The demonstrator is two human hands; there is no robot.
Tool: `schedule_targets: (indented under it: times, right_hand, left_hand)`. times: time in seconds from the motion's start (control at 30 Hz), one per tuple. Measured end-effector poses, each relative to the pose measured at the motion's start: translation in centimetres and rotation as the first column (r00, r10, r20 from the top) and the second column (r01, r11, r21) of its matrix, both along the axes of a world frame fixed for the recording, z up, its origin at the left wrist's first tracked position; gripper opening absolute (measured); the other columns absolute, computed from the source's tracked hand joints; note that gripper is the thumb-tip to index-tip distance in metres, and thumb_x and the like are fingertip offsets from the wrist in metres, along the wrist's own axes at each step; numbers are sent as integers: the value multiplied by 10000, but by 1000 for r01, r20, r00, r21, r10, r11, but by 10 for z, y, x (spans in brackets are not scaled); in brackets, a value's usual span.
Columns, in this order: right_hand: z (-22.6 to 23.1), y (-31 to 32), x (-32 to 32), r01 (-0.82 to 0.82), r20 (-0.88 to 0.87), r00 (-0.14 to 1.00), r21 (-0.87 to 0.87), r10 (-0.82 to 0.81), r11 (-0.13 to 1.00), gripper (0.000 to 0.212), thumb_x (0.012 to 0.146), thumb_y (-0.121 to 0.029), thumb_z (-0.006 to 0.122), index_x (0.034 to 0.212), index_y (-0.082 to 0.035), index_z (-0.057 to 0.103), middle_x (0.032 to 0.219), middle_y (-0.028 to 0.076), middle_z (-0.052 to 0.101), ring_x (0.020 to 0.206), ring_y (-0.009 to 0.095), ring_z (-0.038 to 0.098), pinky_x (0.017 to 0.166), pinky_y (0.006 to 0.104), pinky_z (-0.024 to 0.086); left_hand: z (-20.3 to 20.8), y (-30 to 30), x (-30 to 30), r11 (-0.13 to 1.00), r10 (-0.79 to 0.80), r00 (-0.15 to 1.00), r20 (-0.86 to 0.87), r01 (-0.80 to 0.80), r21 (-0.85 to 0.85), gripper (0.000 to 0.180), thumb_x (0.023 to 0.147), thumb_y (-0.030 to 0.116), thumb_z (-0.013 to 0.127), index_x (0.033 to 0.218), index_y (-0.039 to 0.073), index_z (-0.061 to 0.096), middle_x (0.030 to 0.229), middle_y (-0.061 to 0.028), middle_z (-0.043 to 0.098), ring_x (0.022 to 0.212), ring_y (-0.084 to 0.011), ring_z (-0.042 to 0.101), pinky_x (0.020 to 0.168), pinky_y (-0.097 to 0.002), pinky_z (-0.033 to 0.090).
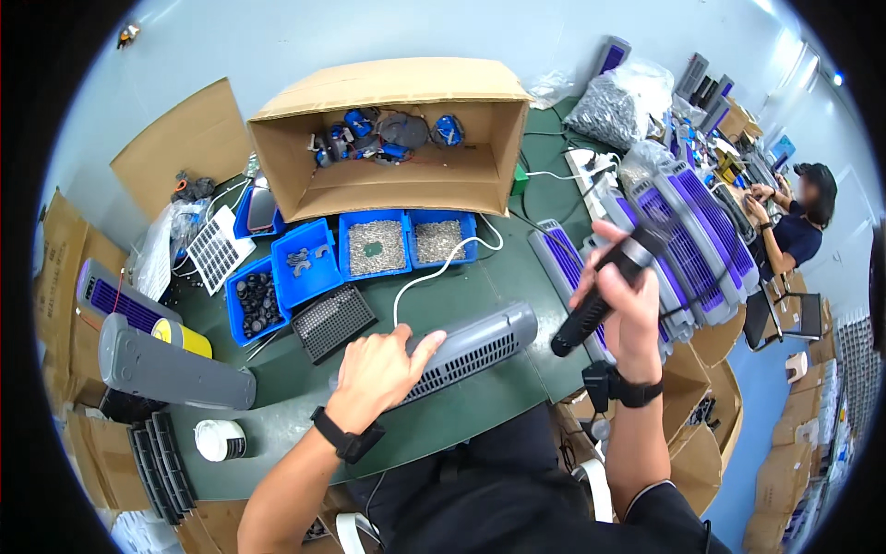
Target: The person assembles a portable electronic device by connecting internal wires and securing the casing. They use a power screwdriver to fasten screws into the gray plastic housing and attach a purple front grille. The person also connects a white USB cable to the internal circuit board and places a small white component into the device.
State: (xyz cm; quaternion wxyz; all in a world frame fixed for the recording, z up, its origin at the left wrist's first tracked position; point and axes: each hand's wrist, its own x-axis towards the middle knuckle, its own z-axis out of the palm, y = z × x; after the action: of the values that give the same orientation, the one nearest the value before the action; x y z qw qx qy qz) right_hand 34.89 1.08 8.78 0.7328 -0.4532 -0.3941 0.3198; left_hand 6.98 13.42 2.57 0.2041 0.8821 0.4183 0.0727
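A long grey slotted plastic housing [475,349] lies slantwise on the green table before me. Over its left end is my left hand [377,367], gripping it with the thumb stretched along the top. My right hand [626,288] holds a black electric screwdriver [604,294] up above the table's right part, its fingers wrapped round the body. The tool slants, with its thick lower end toward the housing's right end. Just beyond the left hand are a black perforated tray [334,323] and a white cable [428,277].
Blue bins [377,214] of small parts stand before an open cardboard box [388,198] holding blue-and-grey motor parts. Purple-and-grey units [692,249] are stacked at right. A grey housing [175,369], yellow tape roll [183,338] and white tub [220,440] stand left. A co-worker [799,222] sits far right.
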Motion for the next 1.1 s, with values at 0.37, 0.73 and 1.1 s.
schedule_targets:
  times: [0.37, 0.73, 1.1]
  right_hand:
    - [-15, 19, -17, 64, 128, 987, 231, -96, 971, 197, 852, -4, 804, 957, 14, 638, 913, 112, 648, 670, 161, 648, 607, 295, 541]
    - [-9, 33, -25, 72, 261, 965, -176, -24, 982, 208, 874, -132, 857, 832, -52, 670, 729, -86, 529, 655, 27, 447, 606, 238, 367]
    - [-35, 24, -21, -45, 249, 968, 22, 38, 999, 232, 804, -8, 845, 860, -19, 620, 918, 94, 705, 792, 120, 626, 710, 277, 498]
  left_hand:
    - [6, -2, 23, 999, 43, 997, -59, -43, -2, 666, 1031, 591, 524, 900, -26, 737, 676, -276, 675, 726, -450, 711, 716, -520, 572]
    - [5, -3, 24, 999, 41, 998, -54, -41, -2, 653, 1028, 588, 534, 933, -22, 749, 677, -274, 679, 721, -449, 714, 712, -521, 570]
    - [6, -1, 23, 999, 44, 998, -33, -44, -4, 652, 1016, 584, 559, 933, -32, 759, 653, -270, 670, 699, -446, 708, 704, -512, 561]
